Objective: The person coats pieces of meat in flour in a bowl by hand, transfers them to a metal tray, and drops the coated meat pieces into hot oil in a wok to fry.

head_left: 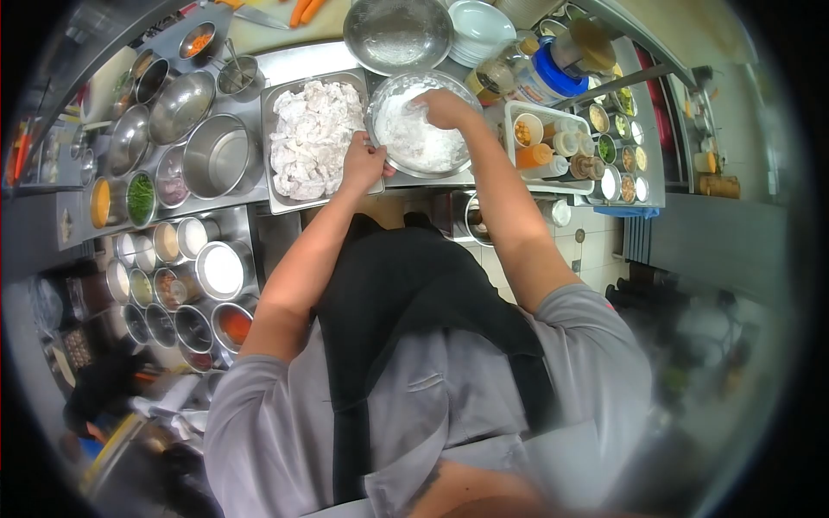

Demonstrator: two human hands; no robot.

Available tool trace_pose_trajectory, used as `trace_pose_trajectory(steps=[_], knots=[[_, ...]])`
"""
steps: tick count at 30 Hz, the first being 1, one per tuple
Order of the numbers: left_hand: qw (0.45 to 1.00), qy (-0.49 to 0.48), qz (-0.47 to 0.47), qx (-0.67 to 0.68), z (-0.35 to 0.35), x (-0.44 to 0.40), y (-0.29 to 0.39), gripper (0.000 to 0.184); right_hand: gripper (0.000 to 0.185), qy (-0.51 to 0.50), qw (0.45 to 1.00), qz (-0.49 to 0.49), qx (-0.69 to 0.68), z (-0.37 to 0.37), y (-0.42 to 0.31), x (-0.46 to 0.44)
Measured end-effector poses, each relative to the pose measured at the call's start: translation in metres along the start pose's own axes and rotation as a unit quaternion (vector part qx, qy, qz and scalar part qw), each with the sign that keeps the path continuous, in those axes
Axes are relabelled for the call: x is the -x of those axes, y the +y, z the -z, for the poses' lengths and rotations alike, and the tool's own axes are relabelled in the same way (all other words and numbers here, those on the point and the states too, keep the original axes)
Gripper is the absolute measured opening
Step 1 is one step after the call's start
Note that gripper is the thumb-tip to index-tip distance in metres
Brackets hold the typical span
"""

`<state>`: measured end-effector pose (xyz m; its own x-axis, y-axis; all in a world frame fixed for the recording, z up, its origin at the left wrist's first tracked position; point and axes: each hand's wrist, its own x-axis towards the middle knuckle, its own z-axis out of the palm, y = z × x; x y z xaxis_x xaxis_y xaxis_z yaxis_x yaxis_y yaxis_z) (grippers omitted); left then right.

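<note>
Left hand [363, 162] at eight o'clock perhaps steadies the bowl [432, 173], right hand [448, 109] at its powder [411, 136]; either grip I cannot tell.

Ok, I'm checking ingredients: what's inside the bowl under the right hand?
White powder lies in the bowl, with the right hand over it. Anything beneath powder or hand can't be seen.

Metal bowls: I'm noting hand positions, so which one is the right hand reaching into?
The white-powder bowl right of the rectangular tray: the right hand reaches inside it; no hand reaches into the other metal bowls.
</note>
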<state>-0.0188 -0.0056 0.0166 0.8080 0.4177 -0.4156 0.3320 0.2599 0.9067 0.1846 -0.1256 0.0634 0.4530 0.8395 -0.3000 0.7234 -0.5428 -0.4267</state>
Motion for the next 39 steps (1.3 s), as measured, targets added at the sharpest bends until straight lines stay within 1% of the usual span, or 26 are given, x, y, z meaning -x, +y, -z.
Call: trace_pose_trajectory(steps=[3,5,6,8,9,11,12,14,17,18,21,22,23,25,28,29,31,34,39], knots=[[1.000,-0.003,0.002,0.007,0.000,0.001,0.000,0.043,0.048,0.017,1.000,-0.002,0.026,-0.002,0.006,-0.003],[1.000,-0.002,-0.001,0.010,0.001,0.002,-0.001,0.043,0.058,-0.079,0.997,0.001,0.001,-0.005,0.006,-0.001],[1.000,-0.004,-0.004,0.012,0.001,0.001,-0.002,0.043,0.058,-0.079,0.997,0.002,0.001,-0.019,0.009,-0.001],[1.000,0.001,-0.005,0.009,0.000,0.001,-0.002,0.042,0.076,0.013,0.996,0.017,0.083,-0.057,0.012,-0.002],[1.000,0.004,-0.005,0.007,0.000,0.001,-0.003,0.041,0.080,-0.054,0.995,0.001,0.079,-0.059,0.002,0.000],[1.000,0.001,0.001,0.008,-0.001,-0.002,-0.005,0.039,0.071,0.013,0.996,0.022,0.083,-0.073,0.005,0.002],[1.000,0.000,0.006,0.010,0.000,-0.004,-0.005,0.038,0.071,0.012,0.996,0.025,0.085,-0.067,0.004,-0.002],[1.000,0.006,0.003,0.011,0.001,-0.002,-0.006,0.039,0.064,0.022,0.998,-0.022,0.048,-0.050,0.001,0.002],[1.000,0.010,-0.004,0.008,-0.002,-0.002,-0.003,0.040,0.059,0.041,0.999,0.004,0.019,-0.020,0.007,0.008],[1.000,0.010,-0.005,0.004,-0.002,-0.002,-0.003,0.040,0.057,0.026,0.999,0.014,0.012,-0.009,0.006,0.014],[1.000,0.010,-0.003,0.001,-0.001,-0.002,-0.002,0.040,0.056,0.015,1.000,-0.012,0.023,0.008,0.010,0.014],[1.000,0.010,-0.005,0.002,-0.001,-0.003,-0.001,0.040,0.052,0.067,0.996,-0.035,0.050,0.010,0.010,0.014],[1.000,0.007,-0.005,0.002,-0.001,-0.004,-0.001,0.040,0.052,0.067,0.996,-0.034,0.051,0.013,0.012,0.011],[1.000,0.004,-0.003,0.002,0.000,-0.002,-0.003,0.041,0.050,0.064,0.994,-0.087,0.030,0.017,0.014,0.009],[1.000,0.008,-0.002,-0.002,-0.001,-0.001,0.000,0.041,0.045,0.034,0.995,-0.068,0.060,0.018,0.016,0.008],[1.000,0.005,-0.001,0.002,-0.001,0.000,0.001,0.041,0.045,0.033,0.995,-0.067,0.060,0.014,0.019,0.007],[1.000,0.004,-0.002,0.005,0.000,-0.001,0.001,0.041,0.039,0.038,0.996,-0.064,0.054,0.000,0.029,0.002],[1.000,0.010,-0.005,-0.006,0.000,-0.003,-0.003,0.041,0.039,0.063,0.993,-0.060,0.085,-0.021,0.031,-0.007],[1.000,-0.001,-0.001,0.003,0.001,-0.005,-0.004,0.044,0.045,0.043,0.993,-0.077,0.082,-0.057,0.028,-0.031]])
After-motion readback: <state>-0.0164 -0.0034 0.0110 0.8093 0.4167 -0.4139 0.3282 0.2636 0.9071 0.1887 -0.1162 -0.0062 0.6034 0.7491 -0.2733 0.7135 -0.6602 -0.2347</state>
